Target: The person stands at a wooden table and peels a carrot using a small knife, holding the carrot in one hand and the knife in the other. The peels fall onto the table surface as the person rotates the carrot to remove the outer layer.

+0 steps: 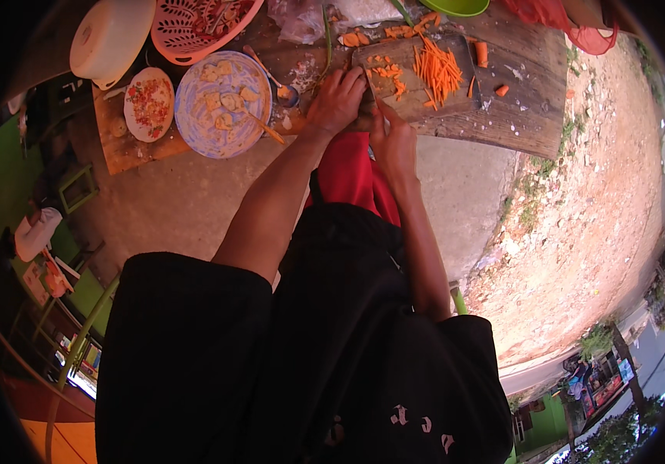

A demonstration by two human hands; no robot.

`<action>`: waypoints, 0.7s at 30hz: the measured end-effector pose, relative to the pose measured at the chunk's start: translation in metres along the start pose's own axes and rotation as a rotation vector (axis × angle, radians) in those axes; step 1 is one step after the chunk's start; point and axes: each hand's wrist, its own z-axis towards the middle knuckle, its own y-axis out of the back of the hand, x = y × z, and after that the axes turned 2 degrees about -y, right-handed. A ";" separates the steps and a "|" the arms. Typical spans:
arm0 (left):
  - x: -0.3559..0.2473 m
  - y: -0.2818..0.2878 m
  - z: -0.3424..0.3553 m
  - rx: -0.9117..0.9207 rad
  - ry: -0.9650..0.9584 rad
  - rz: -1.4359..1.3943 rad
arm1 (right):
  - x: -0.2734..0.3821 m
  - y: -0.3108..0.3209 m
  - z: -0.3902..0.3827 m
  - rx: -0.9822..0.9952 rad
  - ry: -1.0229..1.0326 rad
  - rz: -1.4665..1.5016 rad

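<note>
A wooden cutting board (456, 97) lies on the table in front of me. It carries a heap of orange carrot strips (438, 68) and a smaller scatter of carrot bits (391, 76) to the left. My left hand (338, 100) rests at the board's left edge with its fingers curled; whatever lies under them is hidden. My right hand (395, 143) is closed around a knife (372, 83) at the board's near left corner. The dark blade points away from me, close to my left fingertips, and is hard to make out.
On the left stand a blue-and-white bowl (193, 139) with pale batter and a spoon, a plate (133, 116) of chopped red bits, a pink colander (185, 58) and a white container (104, 42). A metal spoon (289, 96) lies beside my left hand. Carrot pieces (482, 54) lie right of the board.
</note>
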 end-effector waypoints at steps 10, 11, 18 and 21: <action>-0.001 0.001 0.000 0.002 -0.004 -0.022 | -0.005 -0.010 0.017 -0.056 0.095 0.012; -0.001 0.002 0.000 0.005 -0.017 -0.007 | -0.002 -0.009 0.015 -0.043 0.066 0.011; 0.000 -0.001 0.000 -0.016 0.003 -0.009 | 0.004 -0.004 0.000 -0.034 0.028 0.000; 0.000 -0.001 0.000 -0.016 -0.001 -0.011 | 0.008 -0.005 0.000 -0.027 0.004 -0.025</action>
